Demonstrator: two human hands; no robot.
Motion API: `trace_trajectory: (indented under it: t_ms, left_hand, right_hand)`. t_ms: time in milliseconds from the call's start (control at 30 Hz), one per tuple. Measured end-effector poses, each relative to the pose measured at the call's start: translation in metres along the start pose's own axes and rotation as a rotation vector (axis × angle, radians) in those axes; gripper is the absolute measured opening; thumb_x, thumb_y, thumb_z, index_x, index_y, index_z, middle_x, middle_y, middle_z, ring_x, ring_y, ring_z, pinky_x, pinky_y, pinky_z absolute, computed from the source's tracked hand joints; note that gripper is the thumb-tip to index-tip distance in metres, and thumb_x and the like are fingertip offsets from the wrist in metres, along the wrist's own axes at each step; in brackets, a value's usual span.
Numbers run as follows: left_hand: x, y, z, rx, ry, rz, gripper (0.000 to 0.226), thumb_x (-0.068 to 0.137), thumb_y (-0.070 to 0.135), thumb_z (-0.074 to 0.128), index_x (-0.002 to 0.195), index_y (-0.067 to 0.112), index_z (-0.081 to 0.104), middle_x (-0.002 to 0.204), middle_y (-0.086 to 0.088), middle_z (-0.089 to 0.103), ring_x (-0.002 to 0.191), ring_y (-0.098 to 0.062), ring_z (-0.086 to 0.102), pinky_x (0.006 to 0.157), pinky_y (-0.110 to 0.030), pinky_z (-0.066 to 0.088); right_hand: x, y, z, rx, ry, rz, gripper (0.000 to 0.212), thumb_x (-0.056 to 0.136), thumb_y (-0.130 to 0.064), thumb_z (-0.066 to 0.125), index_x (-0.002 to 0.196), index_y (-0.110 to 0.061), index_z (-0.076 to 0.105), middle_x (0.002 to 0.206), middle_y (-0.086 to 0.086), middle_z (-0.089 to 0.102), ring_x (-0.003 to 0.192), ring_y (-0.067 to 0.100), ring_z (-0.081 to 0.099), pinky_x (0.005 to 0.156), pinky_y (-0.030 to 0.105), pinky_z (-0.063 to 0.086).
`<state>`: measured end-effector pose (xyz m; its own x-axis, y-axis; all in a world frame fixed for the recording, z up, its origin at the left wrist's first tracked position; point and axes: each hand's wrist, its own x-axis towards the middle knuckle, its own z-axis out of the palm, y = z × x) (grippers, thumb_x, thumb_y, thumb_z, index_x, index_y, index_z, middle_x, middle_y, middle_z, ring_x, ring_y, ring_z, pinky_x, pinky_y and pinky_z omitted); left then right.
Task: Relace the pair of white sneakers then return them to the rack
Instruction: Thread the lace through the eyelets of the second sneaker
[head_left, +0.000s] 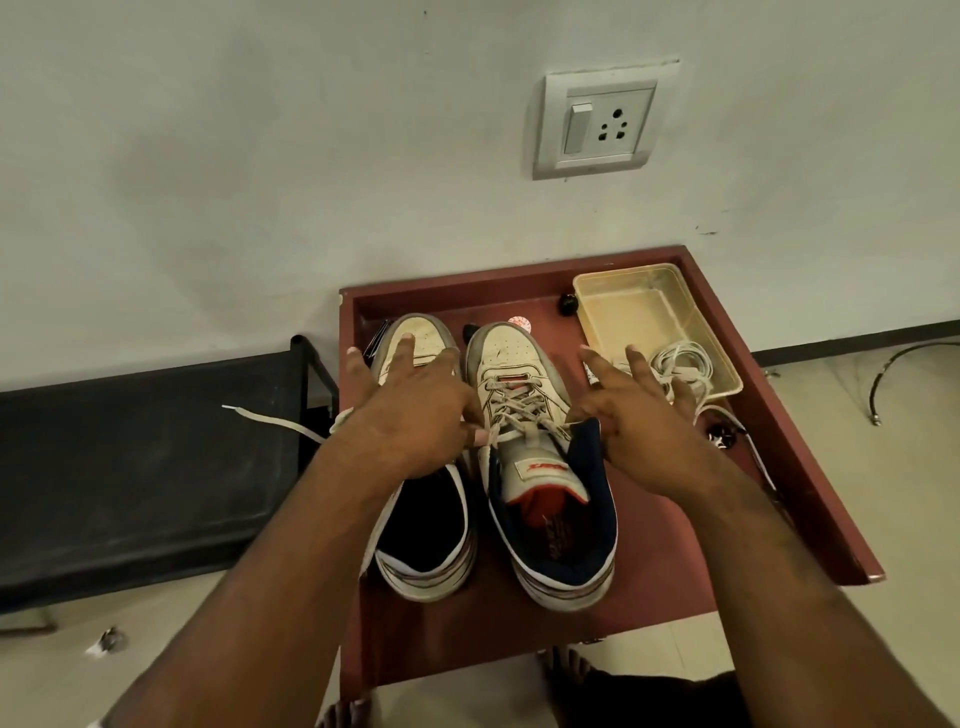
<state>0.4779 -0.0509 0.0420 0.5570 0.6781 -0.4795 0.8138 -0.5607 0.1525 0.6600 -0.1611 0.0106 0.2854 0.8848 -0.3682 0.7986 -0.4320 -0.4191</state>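
Two white sneakers sit side by side, toes to the wall, on a red-brown surface (810, 457) with a raised rim. The right sneaker (545, 467) is laced up to the tongue; the left sneaker (426, 545) is mostly hidden under our left hand (410, 415), and we cannot tell how far its lacing has got. A loose lace (270, 422) trails off the left edge of the surface, its tip hanging in the air over a dark bench (130, 467). Left grip: fingers spread wide over the left sneaker's toe, while the thumb side seems to pinch something pale at the gap between the shoes, probably lace, but we cannot be sure. Right hand (644, 415): fingers straight and splayed, holding nothing, hovering just beside the right sneaker's collar. Behind it a clear tray (623, 291) holds a coiled white cable (685, 364); a wall socket (597, 124) sits above. Our reading: the step in hand is finishing the left sneaker. To do it well, we should gather the trailing lace first so it does not snag on the rim, steady the shoe with the right hand at its collar, and draw both ends even before threading the next eyelets. Keep the lace flat, not twisted, and match the crossing pattern on the right sneaker. Watch that the lace is not confused with the white cable nearby. No rack is visible to us from here.
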Motion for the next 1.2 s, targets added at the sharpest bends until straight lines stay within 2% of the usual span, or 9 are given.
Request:
trace_trajectory:
  t_ms: [200, 400, 500, 600, 700, 800, 933, 1067, 1200]
  left_hand:
    - [0.006, -0.013, -0.001, -0.133, 0.05, -0.085, 0.011, 0.085, 0.046, 0.07, 0.091, 0.037, 0.073, 0.156, 0.019, 0.03, 0.152, -0.023, -0.004, 0.11, -0.067, -0.011]
    - [0.011, -0.023, 0.0, -0.133, 0.092, -0.193, 0.008, 0.083, 0.041, 0.071, 0.088, 0.035, 0.073, 0.147, 0.015, 0.046, 0.15, -0.024, 0.01, 0.11, -0.07, -0.003]
    - [0.01, -0.012, 0.004, -0.088, 0.118, -0.115, 0.003, 0.088, 0.037, 0.064, 0.087, 0.039, 0.067, 0.14, 0.016, 0.051, 0.15, -0.021, 0.012, 0.107, -0.069, -0.015]
    - [0.005, 0.0, 0.006, -0.04, 0.126, -0.041, 0.029, 0.089, 0.03, 0.061, 0.113, 0.046, 0.062, 0.137, 0.017, 0.055, 0.148, -0.019, 0.02, 0.106, -0.067, -0.019]
    - [0.003, 0.015, 0.01, 0.076, 0.182, 0.032, 0.058, 0.09, 0.015, 0.054, 0.137, 0.048, 0.045, 0.135, 0.013, 0.058, 0.145, -0.022, 0.027, 0.105, -0.072, -0.018]
    - [0.005, 0.027, 0.017, 0.119, 0.204, 0.074, 0.056, 0.093, 0.017, 0.054, 0.141, 0.043, 0.042, 0.128, 0.006, 0.062, 0.136, -0.024, 0.039, 0.104, -0.074, -0.016]
    - [0.01, 0.036, 0.025, 0.043, 0.217, 0.078, 0.045, 0.094, 0.016, 0.053, 0.133, 0.039, 0.052, 0.122, 0.007, 0.064, 0.128, -0.024, 0.049, 0.109, -0.068, -0.009]
    - [0.015, 0.033, 0.027, -0.05, 0.227, 0.092, 0.027, 0.097, 0.019, 0.05, 0.116, 0.032, 0.063, 0.112, 0.007, 0.066, 0.113, -0.021, 0.06, 0.112, -0.059, 0.005]
    - [0.017, 0.03, 0.027, -0.183, 0.278, 0.081, 0.025, 0.094, 0.015, 0.051, 0.105, 0.031, 0.066, 0.106, 0.009, 0.068, 0.106, -0.016, 0.061, 0.111, -0.049, 0.019]
  right_hand:
    - [-0.002, 0.006, -0.005, 0.009, -0.007, 0.03, 0.022, 0.091, -0.023, 0.062, 0.095, -0.043, 0.073, 0.141, -0.029, 0.046, 0.137, 0.001, 0.033, 0.115, 0.061, 0.002]
    - [-0.005, 0.01, -0.007, -0.026, -0.005, 0.062, 0.039, 0.088, -0.037, 0.067, 0.05, -0.043, 0.057, 0.138, -0.026, 0.051, 0.132, 0.005, 0.041, 0.114, 0.055, 0.013]
    - [0.0, 0.01, 0.003, 0.075, 0.011, 0.006, 0.014, 0.086, -0.029, 0.07, 0.081, -0.042, 0.068, 0.117, -0.024, 0.063, 0.118, 0.005, 0.054, 0.113, 0.051, 0.02]
    - [0.003, 0.008, 0.008, 0.24, -0.009, -0.044, 0.045, 0.086, -0.012, 0.068, 0.121, -0.039, 0.063, 0.103, -0.017, 0.067, 0.101, 0.008, 0.062, 0.1, 0.043, 0.044]
    - [0.004, 0.003, 0.009, 0.299, -0.062, -0.081, 0.06, 0.087, 0.006, 0.054, 0.136, -0.029, 0.055, 0.116, -0.006, 0.061, 0.109, 0.013, 0.059, 0.091, 0.028, 0.049]
    - [0.005, 0.001, 0.011, 0.323, -0.002, -0.122, 0.055, 0.087, 0.009, 0.056, 0.13, -0.024, 0.062, 0.109, -0.012, 0.063, 0.107, 0.007, 0.059, 0.085, 0.015, 0.047]
    - [0.009, 0.004, 0.015, 0.387, 0.07, -0.122, 0.053, 0.082, 0.014, 0.059, 0.116, -0.025, 0.071, 0.103, -0.009, 0.073, 0.095, 0.01, 0.069, 0.084, 0.033, 0.056]
    - [0.013, 0.006, 0.017, 0.347, 0.053, -0.112, 0.052, 0.083, 0.014, 0.058, 0.118, -0.023, 0.07, 0.102, -0.011, 0.07, 0.098, 0.006, 0.065, 0.074, 0.003, 0.046]
    - [0.015, 0.006, 0.019, 0.357, 0.059, -0.083, 0.05, 0.08, 0.016, 0.058, 0.106, -0.024, 0.073, 0.099, -0.01, 0.072, 0.092, 0.005, 0.067, 0.069, 0.003, 0.046]
